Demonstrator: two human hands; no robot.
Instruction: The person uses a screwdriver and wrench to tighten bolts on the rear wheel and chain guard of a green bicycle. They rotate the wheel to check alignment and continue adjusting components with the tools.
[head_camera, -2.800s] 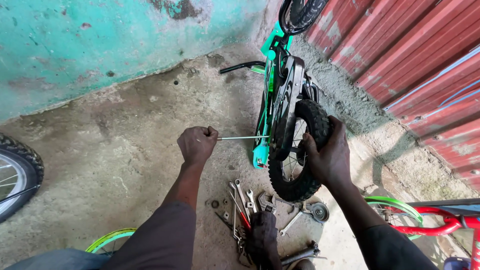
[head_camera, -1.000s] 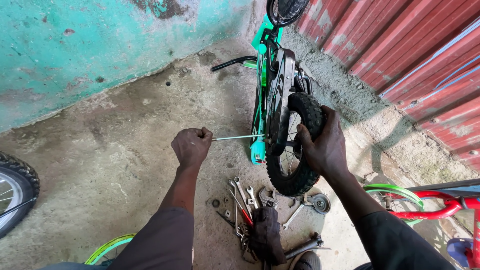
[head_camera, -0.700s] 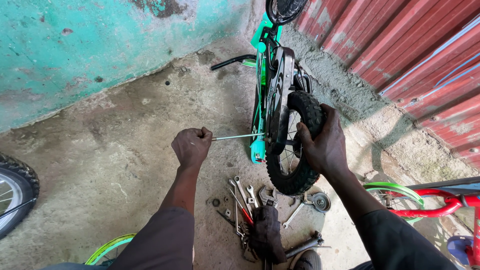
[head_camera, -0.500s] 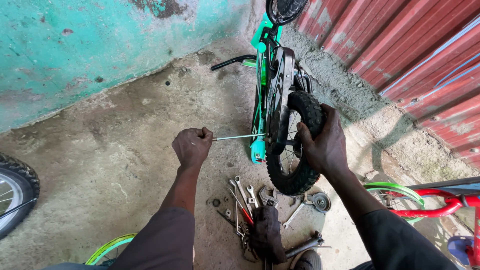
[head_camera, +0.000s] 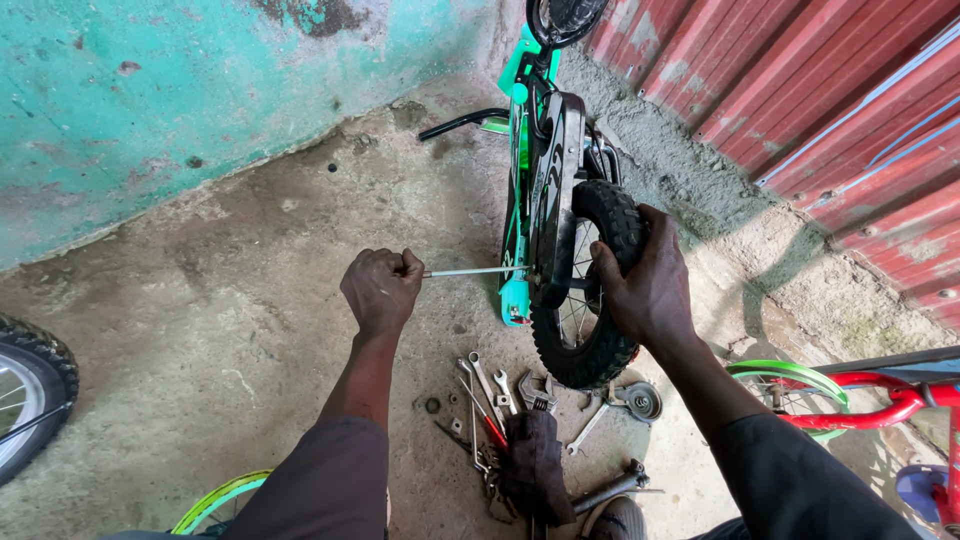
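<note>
A rough concrete floor (head_camera: 200, 330) is running up to a peeling turquoise wall (head_camera: 150, 100), with red corrugated sheeting (head_camera: 850, 90) closing off the right side. At the far left a black tyre (head_camera: 30, 390) is poking into view. The left hand (head_camera: 380, 290) is clenching the handle of a thin metal rod (head_camera: 470, 271), which is pointing into the green bicycle frame (head_camera: 517, 200). Spanners (head_camera: 485, 385) are lying scattered on the floor below. The right hand (head_camera: 650, 290) is gripping the knobbly small wheel (head_camera: 590, 290), which is standing upright against the frame.
</note>
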